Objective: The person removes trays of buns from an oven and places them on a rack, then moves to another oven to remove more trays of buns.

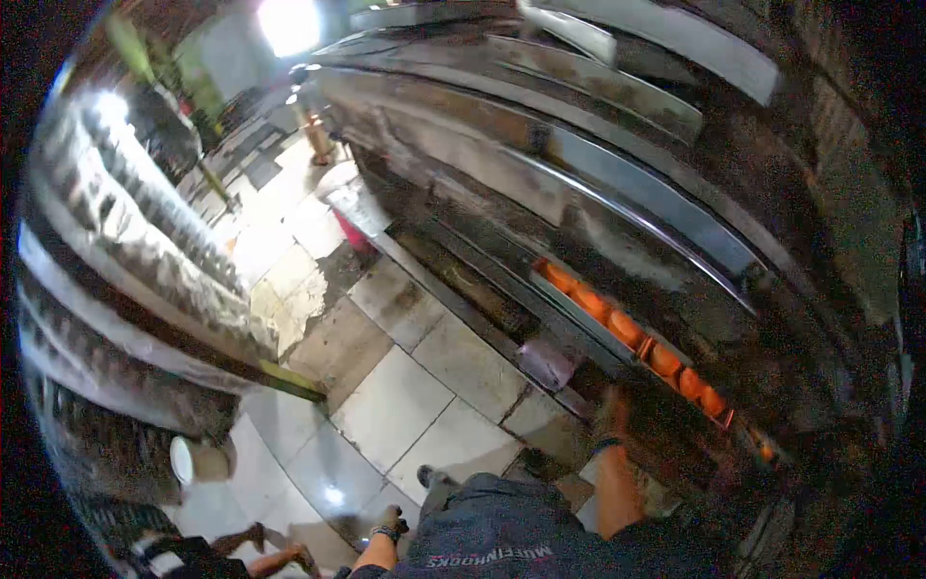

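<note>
My right arm reaches forward past the waist, with a dark band at the wrist. My right hand (pixel 611 413) is a dim blur close to the low side of the metal structure, so its fingers do not show clearly. Just beyond it runs a narrow tray (pixel 536 274) with several bright orange rounded pieces (pixel 625 329) in a row. A pinkish box-like thing (pixel 547 366) sits to the left of that hand, apart from it. Low beside my body is my left hand (pixel 394 524), with a band at the wrist; its finger shape is too dark to read.
A long metal structure (pixel 617 207) with rails fills the right side. White plastic-like sheeting (pixel 135 217) hangs on the left. A white bucket (pixel 200 459) stands on the tiled floor (pixel 394 394). Another person's arm (pixel 275 560) shows at the bottom left. A pale bucket (pixel 352 196) stands farther ahead.
</note>
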{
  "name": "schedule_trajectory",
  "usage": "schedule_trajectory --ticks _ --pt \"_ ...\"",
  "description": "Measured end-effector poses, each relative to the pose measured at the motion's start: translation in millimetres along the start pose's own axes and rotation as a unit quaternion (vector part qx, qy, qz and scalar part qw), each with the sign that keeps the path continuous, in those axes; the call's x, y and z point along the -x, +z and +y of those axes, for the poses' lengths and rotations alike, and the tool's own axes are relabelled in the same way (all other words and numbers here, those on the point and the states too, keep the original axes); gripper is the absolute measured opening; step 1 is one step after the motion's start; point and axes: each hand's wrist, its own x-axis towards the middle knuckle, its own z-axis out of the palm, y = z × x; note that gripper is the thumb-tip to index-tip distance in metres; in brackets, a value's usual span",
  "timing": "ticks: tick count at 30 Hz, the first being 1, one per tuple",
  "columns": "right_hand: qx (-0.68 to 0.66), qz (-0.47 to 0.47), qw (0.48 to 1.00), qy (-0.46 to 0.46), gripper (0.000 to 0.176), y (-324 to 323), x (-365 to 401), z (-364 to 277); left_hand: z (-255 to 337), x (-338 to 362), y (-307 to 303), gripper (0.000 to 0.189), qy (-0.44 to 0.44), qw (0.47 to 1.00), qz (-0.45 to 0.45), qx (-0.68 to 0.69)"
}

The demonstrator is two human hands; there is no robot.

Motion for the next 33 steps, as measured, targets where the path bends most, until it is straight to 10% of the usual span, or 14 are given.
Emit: schedule_trajectory --ticks 2,6,9,11,12,14,16,20,26,28,30,33 --pt "0.017 -0.178 0.978 -0.103 0.033 28.3 17.2 -60.9 -15.5 -5.3 -14.9 0.034 0.255 0.819 -0.014 -0.514" --pt "0.044 -0.135 0.953 -0.266 0.027 149.0 87.2 -172.1 -57.9 -93.9 -30.0 0.035 0.221 0.848 -0.024 -0.482" --pt "-0.338 -0.505 0.790 0.078 0.020 133.7 143.8 -280.5 -75.8 -116.4 -59.2 0.040 0.290 0.841 0.061 -0.452" --pt "-0.294 -0.521 0.794 0.111 0.021 143.6 146.3 -303.1 -50.0 -92.2 -80.9 0.041 0.052 0.998 -0.035 -0.023" --pt "-0.263 -0.533 0.791 0.143 0.021 153.4 145.7 -310.8 -28.8 -69.2 -91.1 0.041 -0.065 0.984 0.001 0.169" --pt "-0.165 -0.523 0.820 -0.162 0.039 191.5 119.3 -278.0 -30.6 -88.7 -113.5 0.043 -0.004 0.988 -0.007 0.156" --pt "0.078 -0.343 0.934 -0.057 0.048 160.5 130.8 -286.9 -24.9 -111.2 -122.7 0.043 0.013 0.970 0.008 0.244" --pt "0.188 -0.385 0.900 0.078 0.053 93.5 145.9 -304.3 25.9 -95.4 -126.5 0.036 0.015 0.951 0.032 0.309" --pt "0.354 -0.432 0.827 0.054 0.044 133.6 144.1 -250.7 60.0 -113.8 -126.4 0.038 0.038 0.980 0.010 0.195" --pt "0.403 -0.448 0.798 0.013 0.042 174.8 136.4 -218.8 75.4 -109.2 -141.6 0.036 0.204 0.912 0.000 -0.357" --pt "0.468 -0.387 0.780 -0.152 0.041 245.5 102.1 -187.3 64.6 -138.4 -162.1 0.033 0.210 0.934 0.027 -0.287" --pt "0.399 -0.400 0.801 -0.197 0.038 301.5 29.8 -304.6 70.3 -193.7 -205.0 0.030 0.168 0.915 0.035 -0.365"
